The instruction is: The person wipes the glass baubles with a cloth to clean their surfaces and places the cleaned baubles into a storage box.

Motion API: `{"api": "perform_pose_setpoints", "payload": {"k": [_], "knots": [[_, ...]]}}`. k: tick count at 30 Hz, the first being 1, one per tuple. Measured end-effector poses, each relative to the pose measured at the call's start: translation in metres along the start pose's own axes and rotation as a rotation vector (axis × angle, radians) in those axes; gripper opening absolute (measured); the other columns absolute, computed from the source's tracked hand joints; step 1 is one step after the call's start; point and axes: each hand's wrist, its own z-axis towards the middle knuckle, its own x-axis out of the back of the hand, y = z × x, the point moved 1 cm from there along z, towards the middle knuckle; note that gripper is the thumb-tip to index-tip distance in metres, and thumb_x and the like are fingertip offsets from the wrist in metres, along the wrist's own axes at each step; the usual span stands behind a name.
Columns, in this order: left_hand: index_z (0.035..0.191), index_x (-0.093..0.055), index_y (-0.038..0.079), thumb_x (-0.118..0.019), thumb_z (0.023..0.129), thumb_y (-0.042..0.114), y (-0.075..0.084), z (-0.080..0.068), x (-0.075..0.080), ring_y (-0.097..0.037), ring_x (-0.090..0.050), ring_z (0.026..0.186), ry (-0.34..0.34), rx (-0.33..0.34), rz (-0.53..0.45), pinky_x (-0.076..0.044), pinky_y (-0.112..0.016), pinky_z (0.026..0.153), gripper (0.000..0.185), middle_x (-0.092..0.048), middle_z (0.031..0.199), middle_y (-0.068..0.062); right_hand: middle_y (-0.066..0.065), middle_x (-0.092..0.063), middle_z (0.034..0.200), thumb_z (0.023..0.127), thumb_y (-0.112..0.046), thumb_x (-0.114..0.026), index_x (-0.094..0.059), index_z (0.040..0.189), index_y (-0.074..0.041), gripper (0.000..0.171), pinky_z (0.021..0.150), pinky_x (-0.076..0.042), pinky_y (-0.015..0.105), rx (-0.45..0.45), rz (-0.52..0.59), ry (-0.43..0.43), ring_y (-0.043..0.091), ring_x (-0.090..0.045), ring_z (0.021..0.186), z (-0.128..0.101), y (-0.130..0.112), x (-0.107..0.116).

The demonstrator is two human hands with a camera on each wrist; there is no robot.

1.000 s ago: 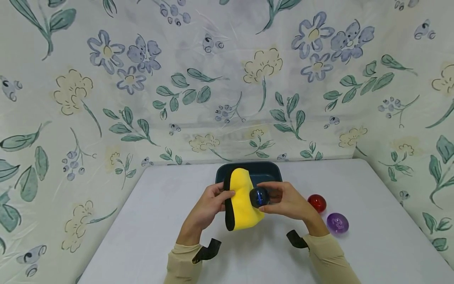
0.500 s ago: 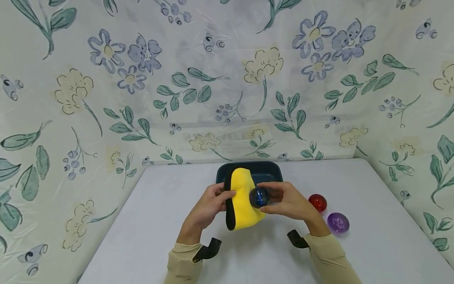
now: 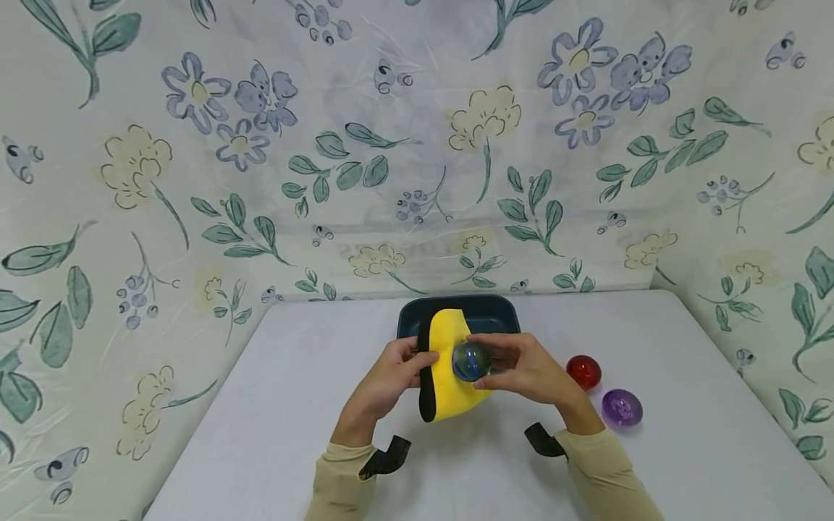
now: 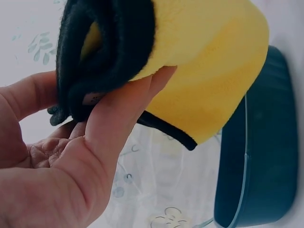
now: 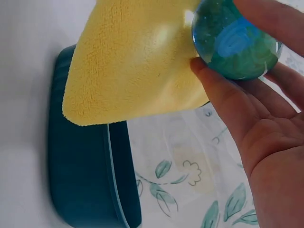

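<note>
My left hand point(image 3: 394, 376) pinches a folded yellow cloth point(image 3: 449, 391) by its black edge, thumb on the near face. In the left wrist view the cloth's dark trim point(image 4: 114, 42) is rolled in layers between thumb and fingers. My right hand point(image 3: 528, 369) holds a clear glass ball point(image 3: 471, 361) with blue and green swirls inside, between thumb and fingertips. The ball is in front of the cloth's yellow face, overlapping it in the head view. In the right wrist view the ball point(image 5: 237, 40) sits close beside the yellow fabric point(image 5: 137, 61).
Behind the hands, a dark teal tray point(image 3: 502, 305) stands at the table's back edge, partly hidden by the cloth. A red ball point(image 3: 583, 372) and a purple ball point(image 3: 622, 409) lie on the white table point(image 3: 306, 369), right of my right hand. A flower-patterned sheet hangs behind.
The left hand and cloth have shifted slightly right. The ball has turned in my right fingers, going from dark blue to showing green and blue swirls. The red and purple balls stay put.
</note>
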Motion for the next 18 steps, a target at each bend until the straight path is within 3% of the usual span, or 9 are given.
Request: {"api": "perform_pose_setpoints", "payload": {"k": [8, 18], "knots": [[0.135, -0.053, -0.011, -0.052, 0.106, 0.016, 0.0024, -0.0017, -0.0006, -0.027, -0.075, 0.107, -0.016, -0.008, 0.014, -0.062, -0.043, 0.095, 0.04, -0.068, 0.126, -0.029, 0.02, -0.063, 0.142, 0.084, -0.003, -0.081, -0.059, 0.143, -0.002, 0.063, 0.099, -0.06, 0.034, 0.044, 0.001, 0.026, 0.03, -0.069, 0.121, 0.0018, -0.0017, -0.0012], [0.134, -0.054, -0.011, -0.051, 0.106, 0.016, 0.0043, -0.0037, -0.0005, -0.024, -0.075, 0.106, -0.037, -0.014, 0.025, -0.062, -0.043, 0.095, 0.039, -0.068, 0.126, -0.028, 0.017, -0.061, 0.136, 0.082, -0.004, -0.084, -0.064, 0.138, -0.003, 0.06, 0.104, -0.057, 0.044, 0.064, -0.079, 0.096, 0.034, -0.065, 0.121, 0.0023, 0.0003, 0.0015]]}}
